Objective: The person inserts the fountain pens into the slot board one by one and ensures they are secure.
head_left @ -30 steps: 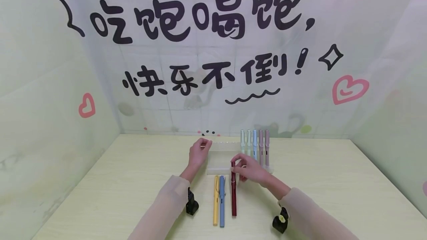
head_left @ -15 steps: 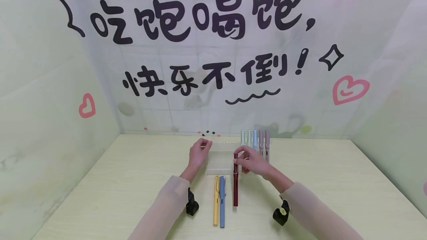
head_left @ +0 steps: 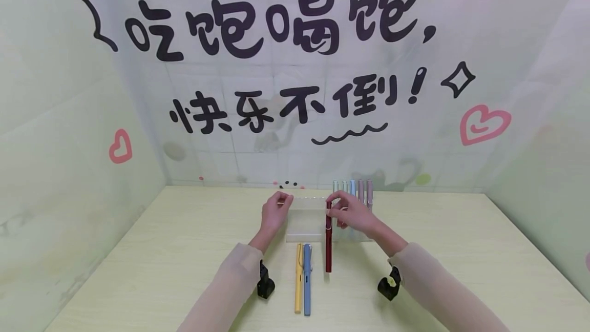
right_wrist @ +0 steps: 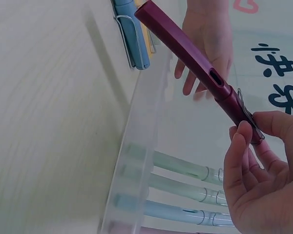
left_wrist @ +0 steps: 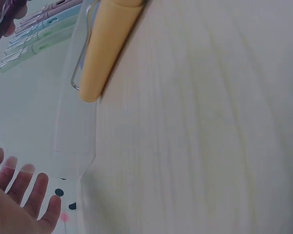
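Observation:
My right hand (head_left: 352, 214) pinches a dark red fountain pen (head_left: 329, 245) by its clipped cap; the barrel hangs down in front of a clear pen stand (head_left: 306, 237). In the right wrist view, thumb and fingertips close around the cap of the pen (right_wrist: 190, 53). My left hand (head_left: 275, 214) holds the stand's left end at its upper edge. In the left wrist view, some fingertips of that hand (left_wrist: 19, 200) show faintly through the clear plastic. Several pastel pens (head_left: 352, 187) stand in the stand's right part, partly hidden behind my right hand.
A yellow pen (head_left: 298, 278) and a blue pen (head_left: 307, 281) lie side by side on the pale wooden table (head_left: 184, 270), in front of the stand. A printed backdrop (head_left: 276, 158) rises behind the table, and fabric walls flank both sides.
My right hand has lifted the dark red pen up and slightly right, away from the table toward the stand. The left hand and the two lying pens stay put.

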Demonstrator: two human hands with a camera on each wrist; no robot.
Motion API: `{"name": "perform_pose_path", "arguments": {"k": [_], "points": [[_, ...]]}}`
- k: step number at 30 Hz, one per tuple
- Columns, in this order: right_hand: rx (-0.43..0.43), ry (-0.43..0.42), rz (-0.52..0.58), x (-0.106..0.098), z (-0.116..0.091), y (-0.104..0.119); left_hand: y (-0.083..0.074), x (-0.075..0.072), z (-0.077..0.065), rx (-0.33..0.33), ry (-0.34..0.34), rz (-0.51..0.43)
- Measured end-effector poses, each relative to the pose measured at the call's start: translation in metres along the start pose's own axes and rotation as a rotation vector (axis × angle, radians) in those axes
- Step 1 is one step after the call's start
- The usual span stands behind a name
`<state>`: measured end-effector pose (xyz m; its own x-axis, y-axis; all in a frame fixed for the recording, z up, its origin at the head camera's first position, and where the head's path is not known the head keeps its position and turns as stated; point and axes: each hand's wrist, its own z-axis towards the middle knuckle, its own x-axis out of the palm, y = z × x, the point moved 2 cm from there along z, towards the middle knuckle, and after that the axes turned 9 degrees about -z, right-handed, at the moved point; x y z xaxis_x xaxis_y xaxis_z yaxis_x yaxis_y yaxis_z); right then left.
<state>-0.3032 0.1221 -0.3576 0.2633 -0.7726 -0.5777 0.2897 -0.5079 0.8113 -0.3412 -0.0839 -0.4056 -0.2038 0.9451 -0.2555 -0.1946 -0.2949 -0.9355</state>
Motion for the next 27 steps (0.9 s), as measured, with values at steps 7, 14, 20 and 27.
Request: {"name": "perform_pose_path", "arguments": {"k": [7, 14, 20, 27], "points": [[0.000, -0.031, -0.016, -0.008, 0.004, 0.004, 0.000, 0.000, -0.001, 0.007, 0.000, -0.003], [-0.052, -0.061, -0.025, -0.016, 0.004, 0.017, -0.001, 0.000, -0.001, 0.006, -0.004, -0.001], [-0.086, -0.089, -0.054, -0.021, -0.006, 0.039, -0.001, 0.000, -0.001, -0.002, -0.003, 0.004], [-0.112, -0.179, -0.105, -0.026, -0.009, 0.049, 0.000, 0.001, 0.000, 0.001, -0.005, 0.006]]}}
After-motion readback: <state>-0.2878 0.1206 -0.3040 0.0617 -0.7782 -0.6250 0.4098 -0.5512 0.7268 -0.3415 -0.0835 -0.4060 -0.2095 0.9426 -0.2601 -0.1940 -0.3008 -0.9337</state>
